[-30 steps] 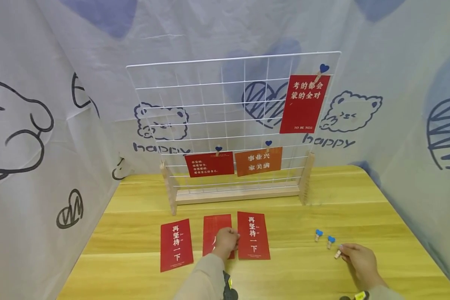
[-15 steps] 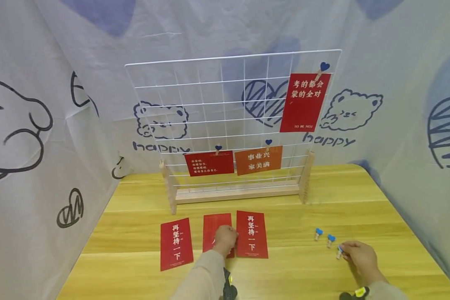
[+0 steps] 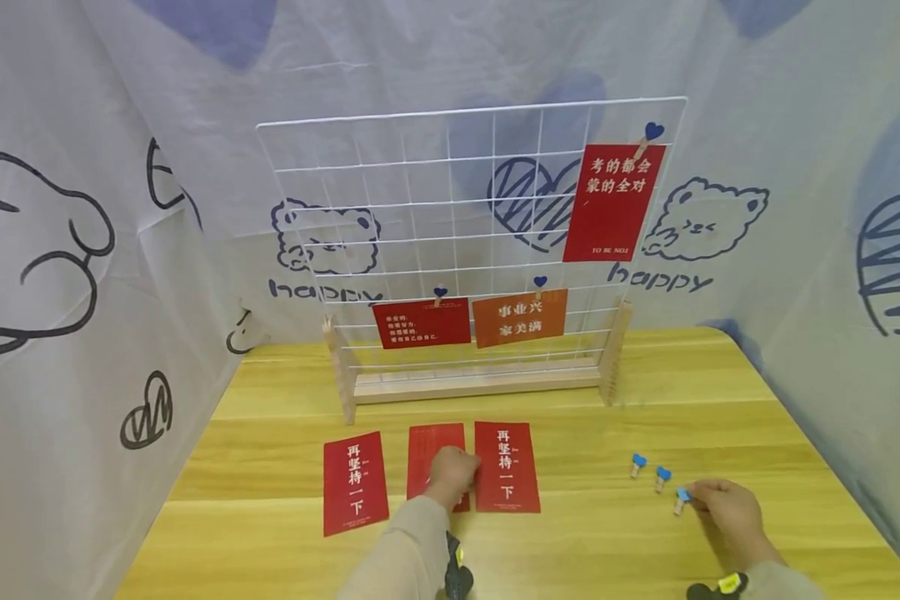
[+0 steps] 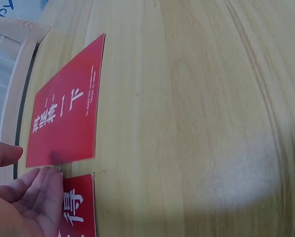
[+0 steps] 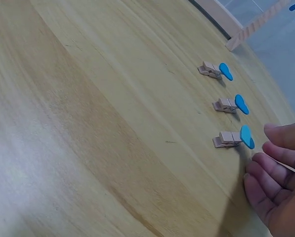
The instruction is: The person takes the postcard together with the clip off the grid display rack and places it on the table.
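Observation:
My right hand (image 3: 731, 512) is beside the nearest of three small wooden clothespins with blue hearts. In the right wrist view, that clothespin (image 5: 231, 139) lies on the table just off my fingertips, thumb and fingers apart. The other two clothespins (image 5: 227, 105) (image 5: 211, 70) lie in a row beyond it. My left hand (image 3: 452, 475) rests over the middle red card (image 3: 423, 446), covering part of it. Its fingertips are at the near edge of the right red card (image 4: 68, 118) in the left wrist view, with the thumb raised. A third red card (image 3: 375, 479) lies to the left.
Behind the cards stands a white wire grid (image 3: 390, 212) on a wooden base (image 3: 480, 383). Clipped to it are a tall red card (image 3: 607, 221), a small red card (image 3: 420, 323) and an orange card (image 3: 520, 319). Printed cloth surrounds the wooden table (image 3: 270, 425).
The nearest clothespin has been turned so its blue heart shows, and my right hand has let go of it. Near my left hand, the right red card has shifted slightly left.

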